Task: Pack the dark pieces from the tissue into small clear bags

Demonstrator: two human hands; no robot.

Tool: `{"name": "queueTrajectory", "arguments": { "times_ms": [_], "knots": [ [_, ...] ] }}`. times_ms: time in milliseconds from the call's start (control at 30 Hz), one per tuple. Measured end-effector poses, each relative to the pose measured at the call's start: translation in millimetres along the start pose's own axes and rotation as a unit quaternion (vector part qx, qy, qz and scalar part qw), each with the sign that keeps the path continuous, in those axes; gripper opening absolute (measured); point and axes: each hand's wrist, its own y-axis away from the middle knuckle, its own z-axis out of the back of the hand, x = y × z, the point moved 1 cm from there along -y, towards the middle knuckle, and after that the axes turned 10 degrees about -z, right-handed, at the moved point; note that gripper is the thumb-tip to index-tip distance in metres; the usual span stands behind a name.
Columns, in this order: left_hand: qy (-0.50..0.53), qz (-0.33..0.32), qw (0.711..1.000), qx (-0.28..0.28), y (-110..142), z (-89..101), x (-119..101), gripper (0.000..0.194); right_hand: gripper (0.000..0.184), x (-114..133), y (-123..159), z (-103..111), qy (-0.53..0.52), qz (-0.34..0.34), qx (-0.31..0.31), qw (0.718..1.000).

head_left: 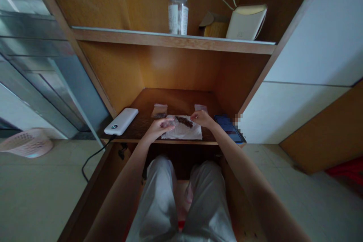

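Observation:
A white paper sheet [184, 133] lies on the brown cabinet shelf, with a small pile of dark brown pieces [184, 121] on it. My left hand [158, 127] is closed on a small clear plastic bag [169, 122] at the sheet's left edge. Over the right side of the pile, my right hand [202, 118] has its fingers pinched together; what they hold, if anything, is too small to make out. Behind the left hand rests a small zip bag [159, 109] with something dark inside. Another zip bag [200, 107] is just behind the right hand, partly covered by it.
A white power bank [121, 121] with a black cable [96, 154] lies at the left, a phone [229, 127] at the right. The upper shelf holds a clear bottle [178, 13], a cardboard box [215, 26] and a cream case [246, 22]. A pink basket [28, 143] stands on the floor.

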Motion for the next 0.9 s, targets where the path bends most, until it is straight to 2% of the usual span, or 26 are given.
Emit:
{"name": "queueTrajectory", "arguments": {
  "times_ms": [167,333,433,533,667,900],
  "knots": [
    [0.002,0.001,1.0,0.0,-1,0.4,1,0.058,0.017,3,7,-4,0.161,-0.006,-0.021,0.987],
    [-0.004,0.0,1.0,0.005,0,0.6,0,0.056,0.017,4,9,-6,0.168,-0.017,-0.035,0.985],
    [-0.006,0.0,1.0,0.006,0,0.7,-1,0.057,0.014,3,8,-8,0.122,-0.041,-0.05,0.99],
    [-0.005,0.003,1.0,0.007,0,0.8,-3,0.057,0.013,7,6,-11,0.017,-0.05,-0.077,0.996],
    [0.0,0.004,1.0,0.007,-1,0.4,-3,0.057,0.012,25,7,-19,-0.161,0.015,-0.092,0.983],
    [0.015,-0.002,1.0,0.001,-1,-0.4,-1,0.054,0.015,53,16,-37,-0.27,0.089,-0.029,0.958]
  ]
}}
